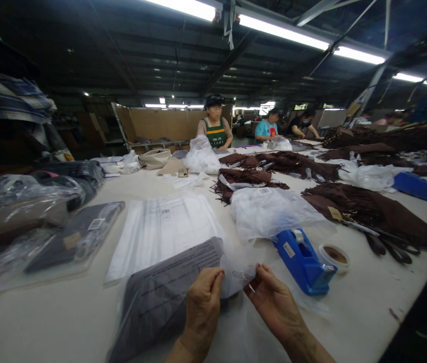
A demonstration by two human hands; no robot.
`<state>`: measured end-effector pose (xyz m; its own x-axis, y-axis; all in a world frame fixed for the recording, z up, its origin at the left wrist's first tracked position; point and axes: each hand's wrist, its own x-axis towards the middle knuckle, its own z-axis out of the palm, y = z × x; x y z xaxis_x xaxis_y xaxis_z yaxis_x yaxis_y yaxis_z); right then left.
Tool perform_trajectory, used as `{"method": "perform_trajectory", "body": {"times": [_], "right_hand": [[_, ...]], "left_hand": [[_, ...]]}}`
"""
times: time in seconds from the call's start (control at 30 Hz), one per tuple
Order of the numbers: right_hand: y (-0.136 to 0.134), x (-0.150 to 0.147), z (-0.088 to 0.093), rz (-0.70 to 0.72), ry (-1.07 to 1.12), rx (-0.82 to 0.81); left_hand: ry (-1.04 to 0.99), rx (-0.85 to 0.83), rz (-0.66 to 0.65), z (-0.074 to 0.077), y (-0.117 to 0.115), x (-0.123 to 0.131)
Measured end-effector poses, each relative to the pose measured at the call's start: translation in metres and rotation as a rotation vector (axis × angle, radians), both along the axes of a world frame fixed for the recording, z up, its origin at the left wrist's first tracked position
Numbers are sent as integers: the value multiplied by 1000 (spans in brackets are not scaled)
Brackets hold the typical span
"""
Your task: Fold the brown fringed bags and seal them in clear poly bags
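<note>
A clear plastic bag (160, 297) with printed text holds a folded dark grey garment and lies on the white table (47, 322) in front of me. My left hand (203, 307) pinches the bag's open end, thumb and fingers closed on the plastic. My right hand (274, 302) grips the bag's loose flap (238, 277) from the right side, fingers closed on it. Both hands meet at the bag's mouth near the table's front edge.
A blue tape dispenser (303, 262) and a tape roll (334, 255) sit just right of my hands. A stack of empty bags (164, 227), packed garments (77, 237), brown fringed garments (368, 212) and scissors (387, 244) cover the table. Other people work at the far end (214, 126).
</note>
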<state>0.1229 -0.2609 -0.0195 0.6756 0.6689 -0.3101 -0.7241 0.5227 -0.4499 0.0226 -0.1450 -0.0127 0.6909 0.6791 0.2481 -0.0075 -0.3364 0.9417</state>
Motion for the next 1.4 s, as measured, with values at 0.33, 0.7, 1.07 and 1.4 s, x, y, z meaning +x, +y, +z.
{"method": "perform_trajectory", "body": {"times": [0.33,0.7,1.07,1.4], "right_hand": [[0,-7,-6,-14,81,-22],[-25,-18,2,242,166,14],[-38,-40,-19,227,385,-58],[-52,-56,-11,89,356,-156]], "left_hand": [[-115,727,-153,5,-29,-12],[-323,1379,-177,-20,-35,-3],[-157,1356,-559,-3,-35,-34],[-78,1396,-608,2,-31,-75]]}}
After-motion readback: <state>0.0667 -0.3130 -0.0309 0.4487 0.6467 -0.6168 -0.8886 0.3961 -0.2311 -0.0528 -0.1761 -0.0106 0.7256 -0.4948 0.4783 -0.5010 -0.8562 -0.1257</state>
